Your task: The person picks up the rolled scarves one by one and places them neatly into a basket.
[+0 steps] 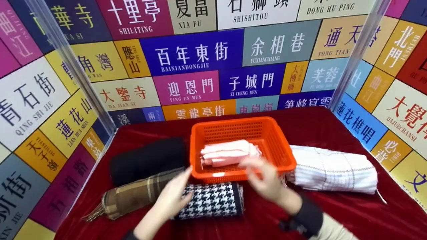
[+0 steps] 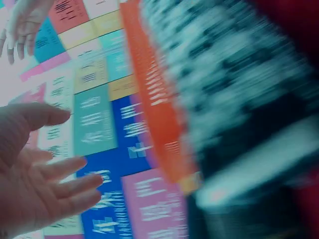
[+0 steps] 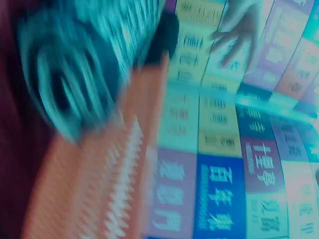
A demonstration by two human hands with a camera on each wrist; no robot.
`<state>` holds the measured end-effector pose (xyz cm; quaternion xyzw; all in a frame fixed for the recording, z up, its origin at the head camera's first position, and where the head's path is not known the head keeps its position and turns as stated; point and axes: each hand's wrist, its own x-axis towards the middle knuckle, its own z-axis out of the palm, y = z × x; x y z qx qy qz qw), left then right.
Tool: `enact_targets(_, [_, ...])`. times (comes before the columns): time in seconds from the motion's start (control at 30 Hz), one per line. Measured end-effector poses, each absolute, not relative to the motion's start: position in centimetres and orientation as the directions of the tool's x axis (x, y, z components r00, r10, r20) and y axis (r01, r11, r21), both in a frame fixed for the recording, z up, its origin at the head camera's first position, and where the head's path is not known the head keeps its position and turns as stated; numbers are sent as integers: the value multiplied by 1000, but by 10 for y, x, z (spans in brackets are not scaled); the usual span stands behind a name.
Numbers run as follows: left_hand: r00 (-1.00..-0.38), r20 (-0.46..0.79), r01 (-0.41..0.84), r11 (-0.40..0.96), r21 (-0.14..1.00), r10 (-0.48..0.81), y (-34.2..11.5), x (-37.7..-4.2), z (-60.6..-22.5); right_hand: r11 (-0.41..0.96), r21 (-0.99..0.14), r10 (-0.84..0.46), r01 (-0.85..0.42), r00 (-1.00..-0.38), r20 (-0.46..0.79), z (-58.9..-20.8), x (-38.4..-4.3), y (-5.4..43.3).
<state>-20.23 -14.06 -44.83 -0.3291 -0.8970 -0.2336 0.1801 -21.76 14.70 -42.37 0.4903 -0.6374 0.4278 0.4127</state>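
Observation:
My left hand [image 1: 175,191] hovers over the near end of a brown plaid rolled scarf [image 1: 133,196] and the left end of a black-and-white houndstooth roll [image 1: 215,200]. Its fingers are extended and loosely spread in the left wrist view, with nothing held. The right hand [image 1: 265,176], fingers slightly bent and blurred, is at the front right of an orange plastic basket [image 1: 283,150], overlapping its rim. Inside the basket lies a folded pale pink cloth [image 1: 228,151]. The houndstooth roll shows its spiral end in the right wrist view.
To the left of the basket lies a black rolled cloth [image 1: 150,160]. A white checked roll [image 1: 333,170] with fringe lies on its right. Dark red velvet [image 1: 273,223] covers the table, and panels of colourful lettered signs [image 1: 190,56] stand around three sides.

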Motion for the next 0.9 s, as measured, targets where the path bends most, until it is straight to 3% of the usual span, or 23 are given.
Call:
enact_targets(0.1, [-761, 318, 647, 697, 309, 566, -151, -192, -468, 202, -119, -558, -972, -214, 801, -455, -208, 132])
enact_targets(0.2, [-762, 239, 648, 719, 252, 602, -155, -190, -479, 370, -48, -793, -928, -343, 504, -481, -204, 123])
enact_targets(0.27, [-754, 217, 656, 733, 181, 620, -155, -192, -485, 458, 23, -846, -888, -428, 318, -494, -203, 119])
enact_targets(0.4, [-750, 190, 656, 750, 84, 634, -156, -201, -497, 583, 80, -811, -808, -574, 107, -503, -209, 116])
enact_targets(0.47, [-756, 182, 650, 753, 100, 628, -158, -208, -504, 633, 9, -774, -774, -632, 25, -502, -216, 116])
enact_targets(0.57, [-770, 149, 638, 753, 159, 621, -163, -219, -513, 726, -195, -686, -659, -713, -143, -501, -230, 121])
enact_targets(0.67, [-765, 113, 644, 743, 185, 635, -165, -225, -519, 785, -364, -605, -502, -749, -270, -505, -240, 126])
enact_targets(0.73, [-752, 112, 658, 733, 173, 649, -165, -227, -521, 800, -405, -575, -442, -758, -308, -509, -242, 127])
enact_targets(0.9, [-769, 155, 640, 742, 201, 621, -163, -226, -529, 784, -430, -576, -447, -782, -238, -517, -241, 125])
